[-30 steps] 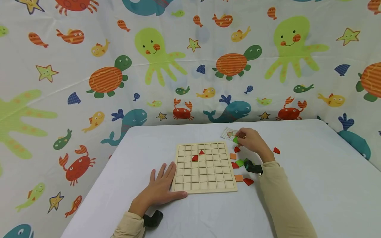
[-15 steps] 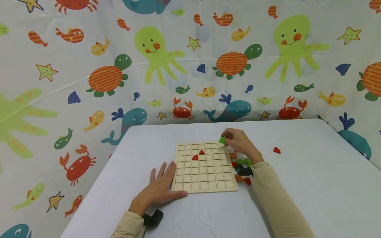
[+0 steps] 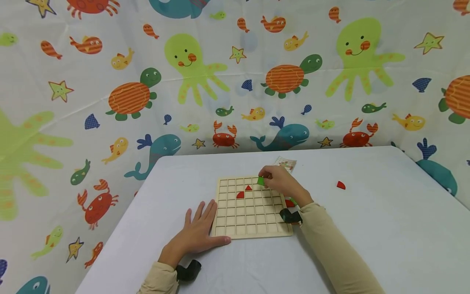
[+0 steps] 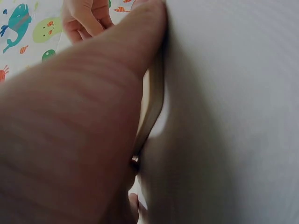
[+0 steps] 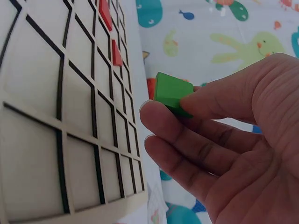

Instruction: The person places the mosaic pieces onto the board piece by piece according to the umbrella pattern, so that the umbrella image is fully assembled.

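Note:
My right hand (image 3: 280, 180) pinches a small green square tile (image 5: 173, 91) between thumb and fingers, over the far part of a wooden grid board (image 3: 240, 220). Two red pieces sit in the board's cells: a triangle (image 3: 248, 188) and, one row nearer and to its left, a quarter-circle (image 3: 240, 194). My left hand (image 3: 196, 232) lies with fingers spread against the board's left edge, its thumb along the near left corner. In the left wrist view the left thumb (image 4: 93, 93) covers much of the board's wooden edge (image 4: 150, 93).
A printed card (image 3: 287, 163) lies behind the board, partly covered by the right hand. Right of the board, a red piece (image 3: 290, 203) shows beside the right wrist; other pieces there are hidden by the arm. Farther right lies a red quarter-circle (image 3: 341, 185) on the white table (image 3: 385, 228).
My right hand has carried the green tile leftward from beside the card to over the board's far rows. The left hand has stayed at the board's edge.

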`<state>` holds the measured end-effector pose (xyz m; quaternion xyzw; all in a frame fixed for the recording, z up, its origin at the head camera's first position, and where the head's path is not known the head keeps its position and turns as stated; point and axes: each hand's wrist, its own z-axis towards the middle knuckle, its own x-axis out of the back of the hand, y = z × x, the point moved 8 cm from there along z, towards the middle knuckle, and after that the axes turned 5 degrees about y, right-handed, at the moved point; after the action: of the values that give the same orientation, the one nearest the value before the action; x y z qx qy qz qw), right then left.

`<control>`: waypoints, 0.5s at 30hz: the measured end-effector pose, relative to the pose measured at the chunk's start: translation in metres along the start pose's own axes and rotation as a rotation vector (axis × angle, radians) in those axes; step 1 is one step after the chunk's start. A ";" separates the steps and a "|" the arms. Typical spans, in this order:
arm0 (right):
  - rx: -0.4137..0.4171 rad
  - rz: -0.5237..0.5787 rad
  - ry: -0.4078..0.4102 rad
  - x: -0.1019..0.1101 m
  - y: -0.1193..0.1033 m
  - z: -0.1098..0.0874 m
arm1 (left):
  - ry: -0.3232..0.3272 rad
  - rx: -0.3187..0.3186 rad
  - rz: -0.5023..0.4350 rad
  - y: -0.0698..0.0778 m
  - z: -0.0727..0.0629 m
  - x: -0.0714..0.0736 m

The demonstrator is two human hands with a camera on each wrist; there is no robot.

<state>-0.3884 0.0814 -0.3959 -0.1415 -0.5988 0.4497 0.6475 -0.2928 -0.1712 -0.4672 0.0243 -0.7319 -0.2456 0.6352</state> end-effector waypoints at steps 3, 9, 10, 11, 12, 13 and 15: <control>0.013 -0.018 -0.019 -0.006 -0.004 0.001 | 0.000 0.001 0.002 0.000 0.000 0.000; 0.056 -0.094 -0.029 -0.020 -0.007 0.005 | -0.004 0.008 0.000 0.000 0.000 0.000; 0.056 -0.093 -0.035 -0.023 -0.007 0.005 | -0.003 0.008 0.000 0.000 0.000 0.000; 0.055 -0.093 -0.038 -0.025 -0.008 0.005 | -0.003 0.007 -0.001 0.000 0.000 0.000; 0.057 -0.095 -0.044 -0.028 -0.008 0.005 | -0.002 0.006 -0.001 0.000 -0.001 0.000; 0.058 -0.090 -0.050 -0.030 -0.009 0.005 | -0.001 0.004 -0.001 0.000 0.000 -0.001; 0.074 -0.097 -0.055 -0.034 -0.012 0.004 | 0.001 0.001 -0.001 0.000 0.000 -0.001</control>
<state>-0.3834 0.0474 -0.4087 -0.0758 -0.6053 0.4434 0.6567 -0.2923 -0.1709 -0.4676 0.0250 -0.7316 -0.2456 0.6354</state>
